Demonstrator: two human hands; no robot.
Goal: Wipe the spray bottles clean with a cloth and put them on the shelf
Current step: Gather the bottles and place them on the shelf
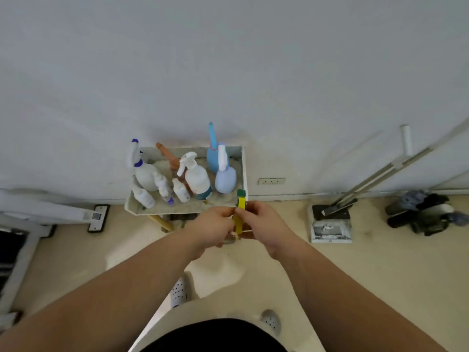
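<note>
Over floor, hands (238, 222) around yellow bottle (239, 214)

Shelf tray (244, 171) sits vs the wall, center. On it: big spray bottle (145, 171) at left w/ small bottles (146, 198) in front; trigger bottle (198, 177) mid; two spray bottles (224, 177) at right, one behind the other. Both hands, left hand (215, 227) & right hand (264, 224), meet just in front of tray's right corner, holding a sprayer (239, 212) btwn them. Dustpan (330, 224) stands on floor to the right; wall socket (271, 181) btwn tray & dustpan.
</note>
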